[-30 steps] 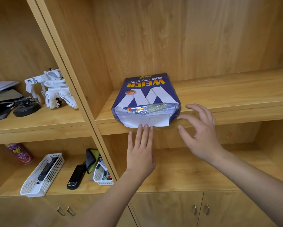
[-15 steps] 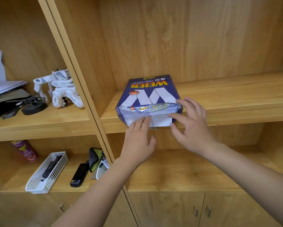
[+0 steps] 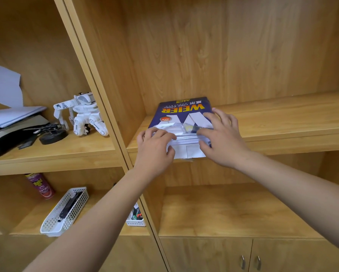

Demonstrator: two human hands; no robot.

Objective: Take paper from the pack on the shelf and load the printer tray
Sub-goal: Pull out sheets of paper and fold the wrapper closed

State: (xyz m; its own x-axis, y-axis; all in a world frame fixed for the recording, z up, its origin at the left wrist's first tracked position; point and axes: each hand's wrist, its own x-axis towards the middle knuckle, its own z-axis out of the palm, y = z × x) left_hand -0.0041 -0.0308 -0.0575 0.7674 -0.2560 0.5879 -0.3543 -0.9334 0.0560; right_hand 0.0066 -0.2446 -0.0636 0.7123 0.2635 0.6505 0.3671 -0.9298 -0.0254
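Paper pack (image 3: 181, 112), blue with white and yellow print, lies flat on the wooden shelf (image 3: 282, 122), its torn near end at the shelf's front edge. Left hand (image 3: 154, 148) pinches the pack's left front corner, fingers curled over the wrapper, thumb below. Right hand (image 3: 221, 138) lies on the pack's right front corner, fingers spread across the top, thumb against the exposed sheets (image 3: 186, 140).
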